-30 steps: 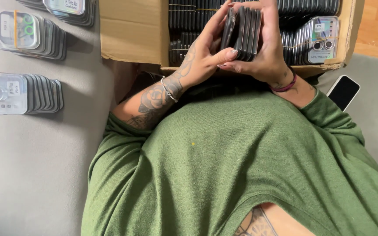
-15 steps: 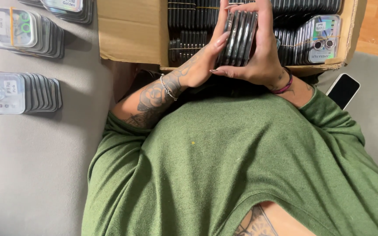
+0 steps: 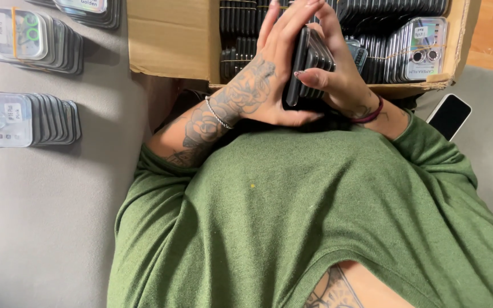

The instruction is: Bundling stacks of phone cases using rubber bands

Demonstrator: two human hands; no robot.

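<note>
Both hands hold one stack of thin black cases [image 3: 309, 63] upright over the near edge of a cardboard box [image 3: 166, 40]. My left hand [image 3: 269, 74], tattooed and with a thin bracelet at the wrist, presses flat against the stack's left face, fingers pointing up. On the stack's right side my right hand [image 3: 340, 80] wraps around it, a dark red band at its wrist. The box is packed with rows of the same black cases and some clear-fronted packs [image 3: 417, 51].
Banded bundles of clear-fronted packs lie on the grey surface at left: one bundle [image 3: 27, 37] at the top, another [image 3: 24, 120] below it. A black phone [image 3: 451, 116] lies to the right of the box. My green sweater fills the lower view.
The stack has swung from tilted to more upright and shifted a little left. My left hand went from cupping its edge to lying flat along its side.
</note>
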